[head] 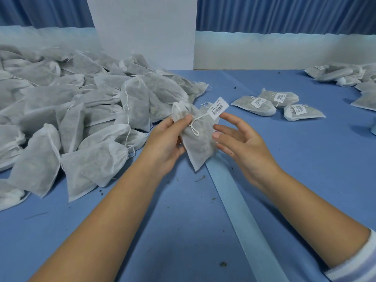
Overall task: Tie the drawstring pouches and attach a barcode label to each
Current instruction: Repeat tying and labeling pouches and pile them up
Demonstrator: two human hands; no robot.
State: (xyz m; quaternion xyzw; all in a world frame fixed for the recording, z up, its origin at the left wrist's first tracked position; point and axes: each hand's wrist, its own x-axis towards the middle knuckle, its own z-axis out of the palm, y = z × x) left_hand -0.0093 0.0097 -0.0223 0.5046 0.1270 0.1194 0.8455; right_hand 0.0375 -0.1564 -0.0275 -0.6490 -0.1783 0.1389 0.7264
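My left hand (169, 139) grips a white drawstring pouch (198, 141) near its gathered neck, holding it above the blue table. A white barcode label (218, 108) hangs on the pouch's string at the upper right. My right hand (242, 143) is just right of the pouch, fingers spread and relaxed, fingertips close to its side and to the label, holding nothing.
A large pile of unlabelled pouches (71, 110) covers the left of the table. Three labelled pouches (278, 104) lie at the right, with more (341, 76) at the far right. A white board (146, 31) stands at the back. A pale strip (240, 212) crosses the blue table (305, 159).
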